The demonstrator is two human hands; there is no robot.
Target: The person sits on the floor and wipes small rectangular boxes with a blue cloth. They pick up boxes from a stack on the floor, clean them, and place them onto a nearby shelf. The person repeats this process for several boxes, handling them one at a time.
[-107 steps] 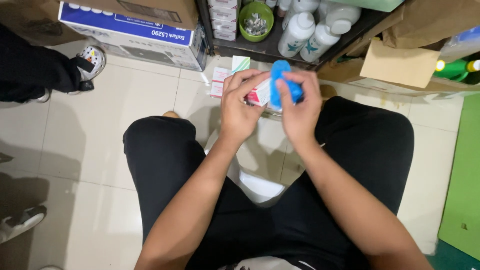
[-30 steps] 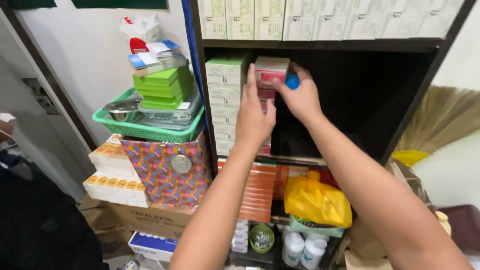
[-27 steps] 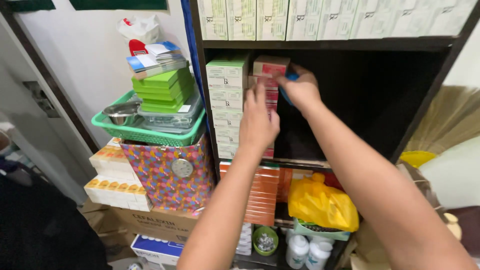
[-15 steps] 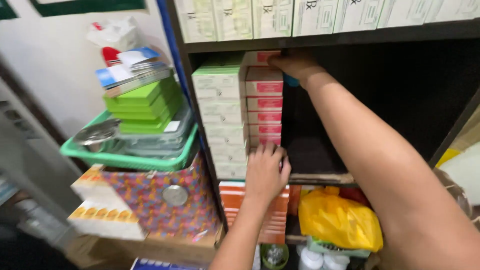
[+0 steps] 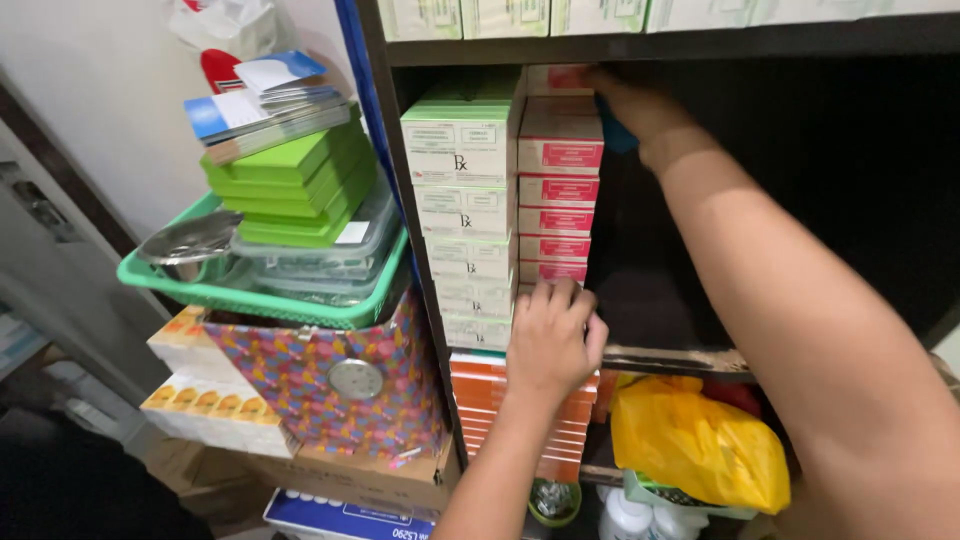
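A stack of red-and-white medicine boxes (image 5: 557, 190) stands on a dark shelf beside a stack of green-and-white boxes (image 5: 462, 200). My right hand (image 5: 632, 108) reaches to the top of the red stack, fingers on the uppermost box (image 5: 556, 80), with something blue (image 5: 618, 138) partly hidden under the palm. My left hand (image 5: 551, 335) rests lower, fingertips against the bottom of the red stack at the shelf's front edge (image 5: 680, 360); it holds nothing that I can see.
A green basket (image 5: 250, 290) with green boxes and leaflets sits on a colourful patterned box (image 5: 330, 375) at left. Below the shelf lie a yellow plastic bag (image 5: 695, 445), orange boxes (image 5: 515, 420) and white bottles (image 5: 625, 515). More white boxes line the shelf above.
The view rose from the floor to the shelf. My right hand moved up to the top of the red stack; my left hand dropped from the upper boxes to the stack's base.
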